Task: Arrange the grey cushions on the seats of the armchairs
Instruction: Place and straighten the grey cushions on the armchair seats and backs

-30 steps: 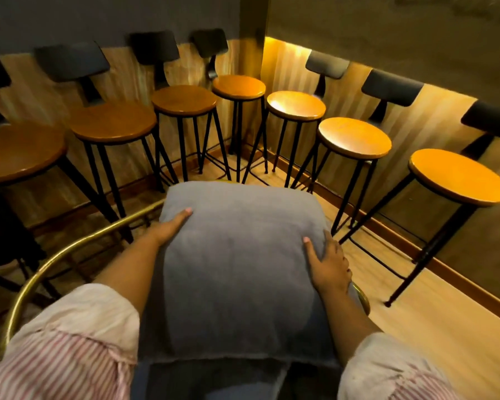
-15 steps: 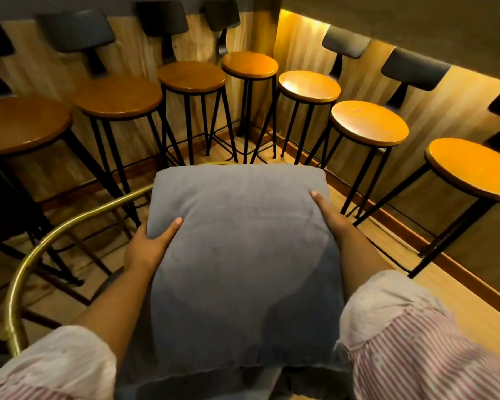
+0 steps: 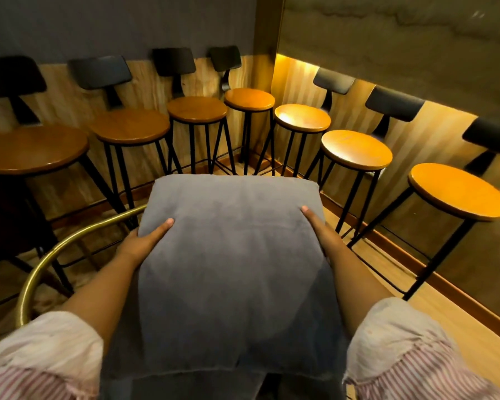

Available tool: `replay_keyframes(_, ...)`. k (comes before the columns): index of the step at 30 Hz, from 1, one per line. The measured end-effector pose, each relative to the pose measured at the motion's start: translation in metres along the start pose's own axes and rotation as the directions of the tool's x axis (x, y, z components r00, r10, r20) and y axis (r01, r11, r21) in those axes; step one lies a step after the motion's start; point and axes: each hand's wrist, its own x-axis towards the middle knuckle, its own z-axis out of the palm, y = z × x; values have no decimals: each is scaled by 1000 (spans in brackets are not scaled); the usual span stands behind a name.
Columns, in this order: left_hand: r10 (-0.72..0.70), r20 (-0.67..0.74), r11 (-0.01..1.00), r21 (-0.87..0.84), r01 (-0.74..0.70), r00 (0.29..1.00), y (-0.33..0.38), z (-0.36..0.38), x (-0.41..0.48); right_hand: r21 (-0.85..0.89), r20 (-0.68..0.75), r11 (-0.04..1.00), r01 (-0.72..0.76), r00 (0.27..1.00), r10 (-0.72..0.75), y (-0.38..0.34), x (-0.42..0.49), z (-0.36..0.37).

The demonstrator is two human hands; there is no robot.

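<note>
A large square grey cushion (image 3: 231, 272) fills the middle of the head view, held flat in front of me. My left hand (image 3: 145, 241) grips its left edge, thumb on top. My right hand (image 3: 319, 230) grips its right edge the same way. Beneath and left of the cushion curves the brass rail of an armchair (image 3: 41, 272); the chair's seat is hidden by the cushion.
Several bar stools with round wooden seats (image 3: 355, 150) and black backrests line the two walls of the corner ahead, on thin black legs. Wooden floor (image 3: 459, 327) shows on the right along the skirting.
The cushion has stayed between both hands while my view tilted up. My right hand shifted from on top of the cushion's side to gripping its edge farther forward.
</note>
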Motion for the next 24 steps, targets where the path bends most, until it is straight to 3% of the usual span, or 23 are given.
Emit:
replay_keyframes(6, 143, -110, 988, -35, -148, 984, 49, -42, -77, 67, 11, 970, 232, 972, -233, -55, -70, -9)
replay_keyframes(12, 229, -245, 962, -89, -257, 942, 45, -93, -186, 92, 85, 926, 367, 923, -374, -84, -148, -9)
replay_keyframes(24, 139, -545, 957, -141, -253, 827, -59, -234, -340, 53, 451, 902, 427, 796, -404, -59, -264, 123)
